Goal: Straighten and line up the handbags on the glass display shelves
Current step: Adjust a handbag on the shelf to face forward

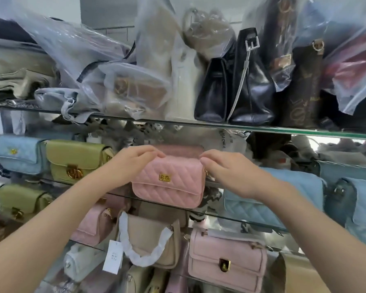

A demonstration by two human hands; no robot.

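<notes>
A pink quilted handbag (169, 180) with a gold clasp stands upright on the middle glass shelf (230, 220). My left hand (133, 159) holds its top left corner, fingers curled over the edge. At the top right corner my right hand (226, 170) grips the same bag with curled fingers. To the left on this shelf stand an olive green bag (74, 159) and a light blue quilted bag (17, 154). A light blue quilted bag (273, 195) lies to the right, partly behind my right forearm.
The upper glass shelf (283, 129) carries black leather bags (235, 92), a brown patterned bag (302, 98) and several bags in plastic wrap (125, 89). Below stand a beige bag with a wrapped handle (152, 242), pink bags (226, 259) and a green bag (21, 199).
</notes>
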